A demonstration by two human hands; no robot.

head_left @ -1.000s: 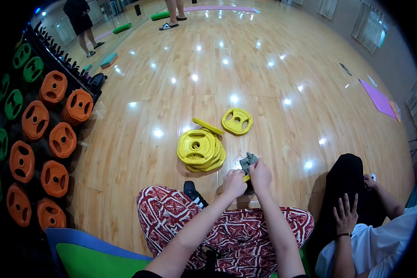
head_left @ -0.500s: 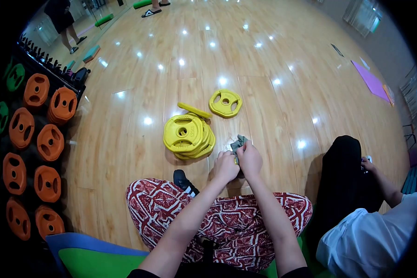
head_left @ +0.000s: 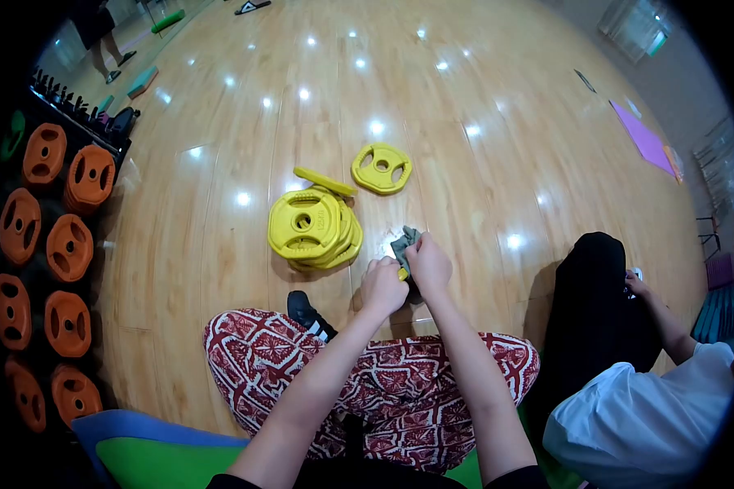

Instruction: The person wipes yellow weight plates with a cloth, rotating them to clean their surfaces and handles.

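Note:
My left hand [head_left: 384, 287] is closed, with a small bit of yellow showing at its fingers; the rest of what it holds is hidden. Right beside it, my right hand [head_left: 430, 262] is closed on a grey-green cloth [head_left: 403, 243], which sticks out beyond the fingers. To the left of my hands stands a stack of yellow weight plates [head_left: 303, 224], with one more plate [head_left: 324, 181] leaning at its far side. Another yellow plate [head_left: 382, 169] lies flat on the floor farther off.
Orange plates [head_left: 68, 323] hang on a rack at the left. A person in a white top [head_left: 636, 424] sits at the right. A black shoe [head_left: 305, 311] is near the stack. A purple mat [head_left: 643, 140] lies far right.
The whole view has shifted, so the plates and my hands appear a little farther left. More yellow shows between my hands. The far person's shoe is nearer the top edge.

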